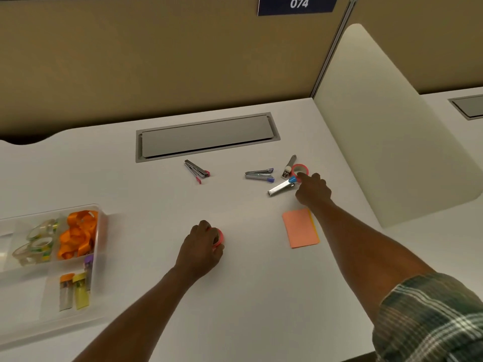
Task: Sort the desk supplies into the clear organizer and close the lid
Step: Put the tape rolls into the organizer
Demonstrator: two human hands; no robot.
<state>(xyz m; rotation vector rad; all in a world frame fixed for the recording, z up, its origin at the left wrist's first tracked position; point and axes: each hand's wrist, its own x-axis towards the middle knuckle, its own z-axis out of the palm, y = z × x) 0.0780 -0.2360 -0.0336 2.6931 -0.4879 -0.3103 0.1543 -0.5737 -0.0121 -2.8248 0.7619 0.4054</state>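
Note:
The clear organizer (100, 232) lies at the left with clear tape rolls (39, 242), orange clips (78, 236) and small staple boxes (74, 291) in its compartments. My left hand (201, 250) is closed over a pink tape roll (219, 237) on the desk's middle. My right hand (312, 189) reaches to the far right, fingertips touching a second pink tape roll (300, 169). Beside it lie a blue-tipped stapler (282, 186), a purple-tipped stapler (259, 175) and a small grey stapler (289, 165). A pink-tipped stapler (197, 171) lies further left. No lid is in view.
A pad of orange sticky notes (300, 228) lies under my right forearm. A grey cable hatch (206, 137) is set into the white desk (248, 296) at the back. A cream divider panel (386, 126) bounds the right side.

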